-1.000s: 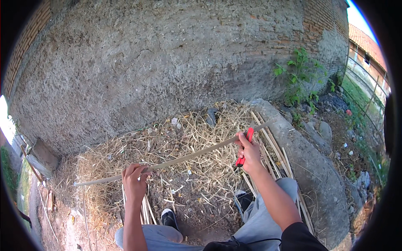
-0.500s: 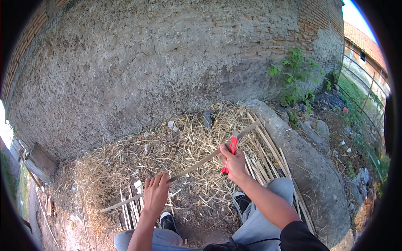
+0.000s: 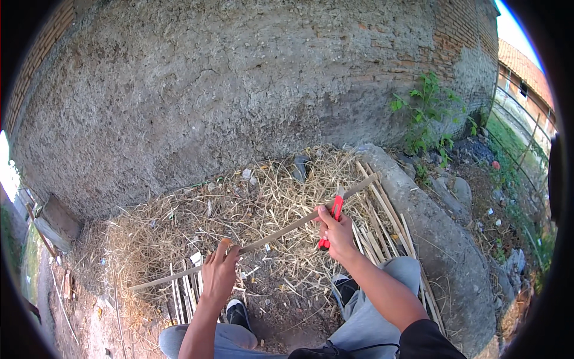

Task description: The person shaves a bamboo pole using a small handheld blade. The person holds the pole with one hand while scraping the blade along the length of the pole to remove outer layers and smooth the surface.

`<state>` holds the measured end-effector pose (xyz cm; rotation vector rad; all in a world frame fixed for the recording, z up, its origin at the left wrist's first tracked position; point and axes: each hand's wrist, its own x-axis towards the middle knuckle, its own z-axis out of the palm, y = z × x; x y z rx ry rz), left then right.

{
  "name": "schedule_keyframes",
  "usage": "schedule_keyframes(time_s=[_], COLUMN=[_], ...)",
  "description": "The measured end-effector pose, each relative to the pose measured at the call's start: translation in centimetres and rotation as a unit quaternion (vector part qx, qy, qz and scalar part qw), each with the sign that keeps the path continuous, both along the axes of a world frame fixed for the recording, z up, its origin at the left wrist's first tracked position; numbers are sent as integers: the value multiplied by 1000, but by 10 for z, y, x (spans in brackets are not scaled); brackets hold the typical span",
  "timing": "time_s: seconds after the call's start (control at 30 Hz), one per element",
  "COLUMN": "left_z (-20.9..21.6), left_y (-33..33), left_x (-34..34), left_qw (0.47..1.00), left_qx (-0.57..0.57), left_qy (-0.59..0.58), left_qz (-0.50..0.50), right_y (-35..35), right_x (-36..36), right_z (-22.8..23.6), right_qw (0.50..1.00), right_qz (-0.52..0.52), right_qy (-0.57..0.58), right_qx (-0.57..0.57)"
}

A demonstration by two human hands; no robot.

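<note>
A long, thin bamboo strip [image 3: 281,231] slants across in front of me, its right end higher and farther away. My left hand [image 3: 219,272] is closed on the strip left of its middle, with the index finger partly raised. My right hand [image 3: 338,234] grips a red utility knife [image 3: 337,207] with a black end, held nearly upright. The knife's blade end meets the strip near its right end. The right thumb lies close along the strip; whether it presses on it I cannot tell.
Pale shavings [image 3: 287,197] cover the ground. Cut strips lie in a bundle [image 3: 382,206] at right and another [image 3: 184,293] at left. A concrete ledge [image 3: 430,251] runs along the right, a rough wall [image 3: 239,102] stands ahead, and a green plant [image 3: 427,113] grows beside it.
The strip tilts slightly less, its left end now higher and farther left. My left index finger has lifted. The right hand still holds the knife against the strip, shifted slightly right.
</note>
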<state>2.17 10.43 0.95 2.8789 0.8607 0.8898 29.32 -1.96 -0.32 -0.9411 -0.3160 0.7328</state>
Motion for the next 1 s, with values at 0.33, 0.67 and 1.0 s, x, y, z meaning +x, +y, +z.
schedule_keyframes(time_s=[0.33, 0.67, 1.0], left_z=[14, 14, 23], left_y=[6, 18, 4], left_x=[-4, -19, -20], left_qw=[993, 992, 990], left_qx=[67, 58, 33], left_qy=[-94, -109, -136], left_qz=[17, 32, 13], right_y=[-4, -6, -9], right_x=[-2, -4, 23], right_z=[3, 8, 26], right_qw=[1000, 997, 995], right_qz=[11, 21, -66], right_qy=[-14, -68, -79], right_qx=[-11, 10, 7])
